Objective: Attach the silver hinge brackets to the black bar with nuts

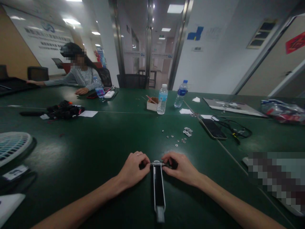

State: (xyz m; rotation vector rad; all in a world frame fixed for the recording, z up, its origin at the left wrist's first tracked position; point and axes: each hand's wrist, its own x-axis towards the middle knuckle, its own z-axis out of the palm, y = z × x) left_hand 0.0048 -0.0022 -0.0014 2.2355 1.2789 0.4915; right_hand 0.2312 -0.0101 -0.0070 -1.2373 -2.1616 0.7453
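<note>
A long, narrow metal frame [163,190] lies in front of me, with a grey block [160,214] at its near end. Across its far end runs a thin metal rod [156,164]. My left hand [134,167] pinches the rod's left end between thumb and index finger. At the other end, my right hand [179,167] is closed, thumb and fingertips around the rod's right end; a small dark part there is too unclear to name. Beyond my hands lie several small nuts [176,145] and a little pile of metal plates [187,131].
Water bottles [162,101] and a small open box [152,104] stand farther back on the green table [114,136]. A phone [213,128] and black cable [238,130] lie to the right. At left are a white fan-like grille [14,144] and a seated person [83,74].
</note>
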